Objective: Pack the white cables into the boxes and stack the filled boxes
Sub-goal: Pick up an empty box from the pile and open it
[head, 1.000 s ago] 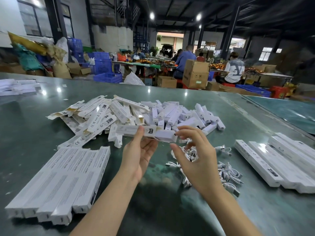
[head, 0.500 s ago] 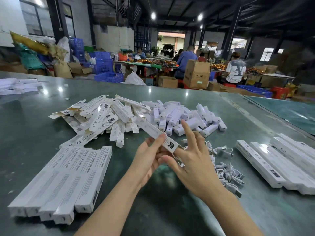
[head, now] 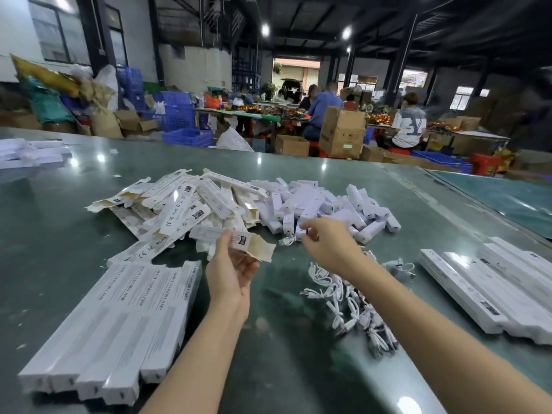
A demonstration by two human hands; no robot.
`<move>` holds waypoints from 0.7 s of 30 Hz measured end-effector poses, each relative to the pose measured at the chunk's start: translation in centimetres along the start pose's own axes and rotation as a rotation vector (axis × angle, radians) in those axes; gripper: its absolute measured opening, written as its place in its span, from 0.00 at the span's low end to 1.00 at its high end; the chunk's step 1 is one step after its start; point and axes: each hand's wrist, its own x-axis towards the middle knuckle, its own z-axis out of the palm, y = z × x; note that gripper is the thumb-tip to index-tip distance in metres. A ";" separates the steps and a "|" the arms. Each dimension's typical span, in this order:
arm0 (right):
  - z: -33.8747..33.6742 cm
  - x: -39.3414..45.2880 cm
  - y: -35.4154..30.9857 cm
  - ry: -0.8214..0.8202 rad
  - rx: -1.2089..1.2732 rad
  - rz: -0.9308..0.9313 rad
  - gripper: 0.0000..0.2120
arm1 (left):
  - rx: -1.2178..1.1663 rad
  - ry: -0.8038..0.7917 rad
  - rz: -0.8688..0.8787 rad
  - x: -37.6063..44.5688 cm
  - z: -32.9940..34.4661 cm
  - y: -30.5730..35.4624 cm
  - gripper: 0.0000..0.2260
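Observation:
My left hand [head: 231, 273] holds a long white box [head: 219, 235] by its near end, thumb on top, with the brown inner flap open toward the right. My right hand [head: 328, 246] reaches to the near edge of a heap of small white blocks [head: 322, 204], and its fingertips pinch one small white block [head: 300, 233]. A short white cable loop [head: 287, 241] shows just left of those fingers; I cannot tell whether it is held. A tangle of white cables [head: 352, 306] lies under my right forearm. Flat empty boxes [head: 179, 204] are heaped behind the held box.
Several closed long boxes [head: 119, 318] lie side by side at the near left of the green table [head: 44, 234]. Another row of closed boxes [head: 493, 282] lies at the right. More white boxes [head: 30, 153] sit far left. People work at tables behind.
The hands have come apart. My right hand left the box and moved forward to the small white blocks. The box's end flap now hangs open in my left hand.

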 end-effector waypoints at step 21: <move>-0.3 -5.4 -0.8 -0.004 1.956 0.407 0.15 | -0.195 -0.281 -0.239 -0.3 0.6 0.1 0.11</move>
